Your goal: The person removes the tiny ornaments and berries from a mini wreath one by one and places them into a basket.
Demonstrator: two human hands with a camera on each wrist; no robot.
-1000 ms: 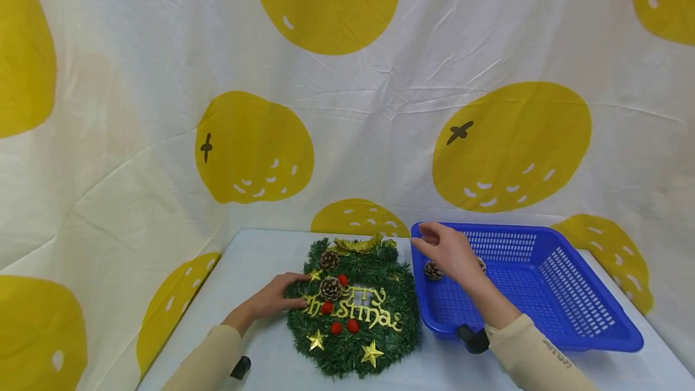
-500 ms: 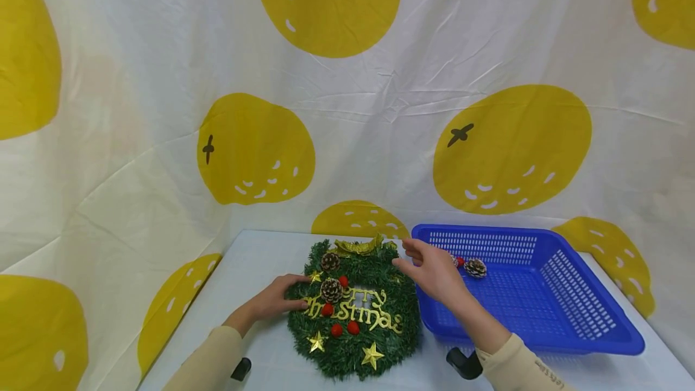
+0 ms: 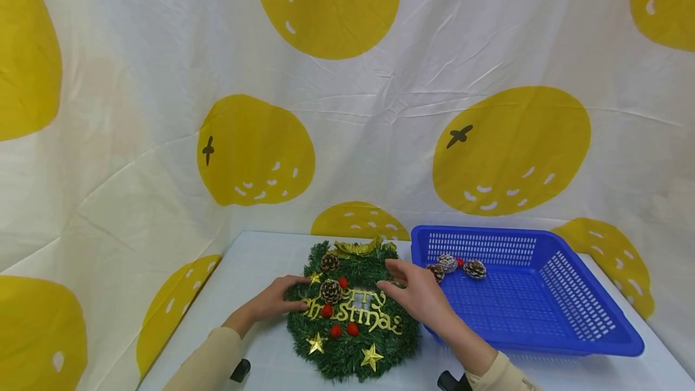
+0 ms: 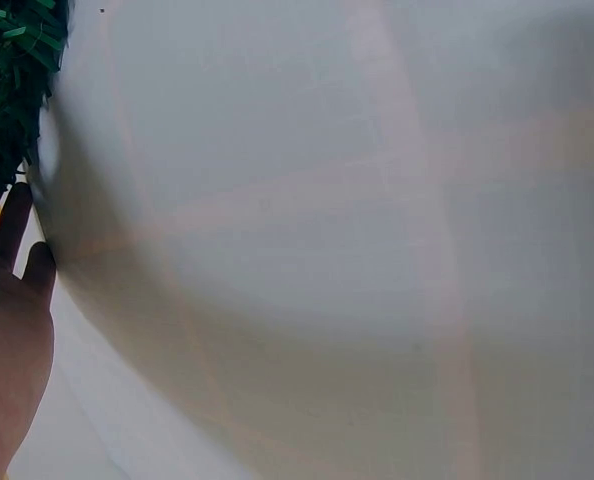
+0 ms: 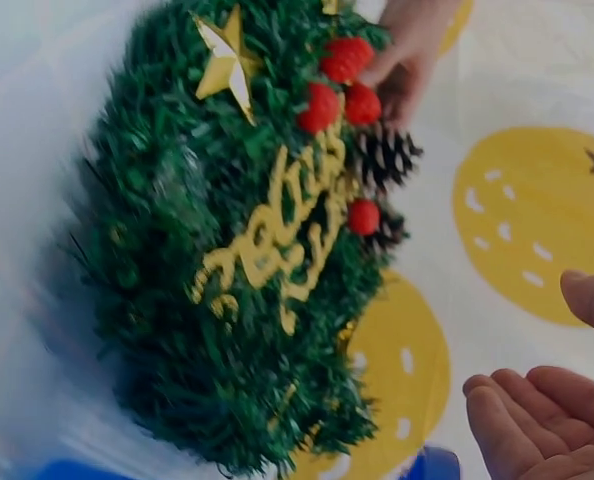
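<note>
A green tinsel wreath (image 3: 347,364) lies flat on the white table, with gold "Merry Christmas" lettering (image 3: 374,317) across its middle. Red berries (image 3: 353,329), pine cones (image 3: 330,291) and gold stars (image 3: 371,356) sit on its left and front parts; a gold bow (image 3: 355,248) tops the far edge. My left hand (image 3: 277,299) rests on the wreath's left side, fingers and thumb spread and fairly straight. Over its right side hovers my right hand (image 3: 420,294), thumb apart from the fingers. The right wrist view shows this right hand (image 5: 547,420) holding nothing.
A blue plastic basket (image 3: 532,306) stands right of the wreath. In its far left corner lie several pine cones (image 3: 475,269) and a red berry (image 3: 460,262). A white curtain (image 3: 369,162) printed with yellow fruit hangs behind the table (image 3: 255,258).
My right hand has moved left and nearer to me, from above the basket to above the wreath's right side, uncovering the basket's pine cones. The left hand stays in place.
</note>
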